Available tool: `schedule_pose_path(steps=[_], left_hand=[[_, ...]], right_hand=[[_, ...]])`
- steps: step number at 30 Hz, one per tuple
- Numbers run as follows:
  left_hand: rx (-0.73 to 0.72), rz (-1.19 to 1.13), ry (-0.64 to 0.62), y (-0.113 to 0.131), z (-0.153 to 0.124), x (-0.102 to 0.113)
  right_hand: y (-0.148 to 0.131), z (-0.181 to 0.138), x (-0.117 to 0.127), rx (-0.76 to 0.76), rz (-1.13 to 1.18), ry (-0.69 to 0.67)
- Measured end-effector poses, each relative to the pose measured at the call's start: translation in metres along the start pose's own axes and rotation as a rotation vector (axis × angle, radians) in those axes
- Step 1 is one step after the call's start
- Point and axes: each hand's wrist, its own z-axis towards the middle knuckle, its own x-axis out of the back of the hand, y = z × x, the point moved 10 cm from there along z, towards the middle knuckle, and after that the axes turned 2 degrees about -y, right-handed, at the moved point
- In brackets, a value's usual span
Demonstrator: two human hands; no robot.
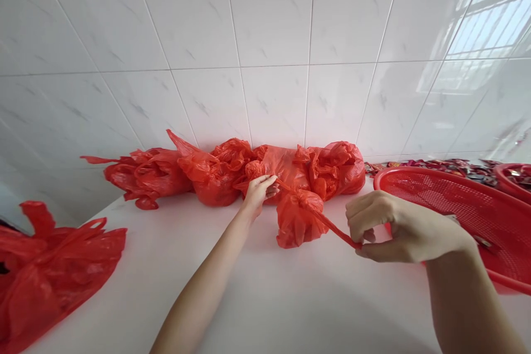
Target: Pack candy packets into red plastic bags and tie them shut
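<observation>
A small filled red plastic bag [299, 224] sits on the white table between my hands, its neck knotted and its two handles pulled out sideways. My left hand [260, 192] pinches one handle end, up and left of the knot. The other handle [337, 231] is drawn out taut and twisted thin, its end pinched between the thumb and fingers of my right hand [390, 228]. What the bag contains is hidden by the plastic. Just behind it, more filled red plastic bags [219, 174] stand in a row against the wall.
To the right lies a red perforated basket [440, 204] with a few small items in it. Many small dark-red packets [456, 167] lie behind it, beside another red basket [516, 180]. A loose red plastic bag [62, 276] spreads at the left edge. White tiled wall [274, 94] closes the back.
</observation>
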Motion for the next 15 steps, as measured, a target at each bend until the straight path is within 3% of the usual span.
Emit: schedule_pose_path(steps=[3,8,12,15], left_hand=[[-0.015,-0.031,0.015,0.007,-0.001,0.002],[-0.116,-0.118,0.021,0.04,-0.014,-0.001],[-0.346,-0.09,-0.168,0.082,-0.047,-0.029],[-0.47,0.037,-0.32,0.099,-0.082,-0.057]], right_hand=[[0.014,-0.004,0.01,-0.084,0.111,0.062],[0.048,-0.017,0.046,-0.23,0.364,0.496],[0.06,-0.012,0.046,-0.179,0.554,0.685],[0.063,-0.001,0.036,-0.142,0.646,0.751]])
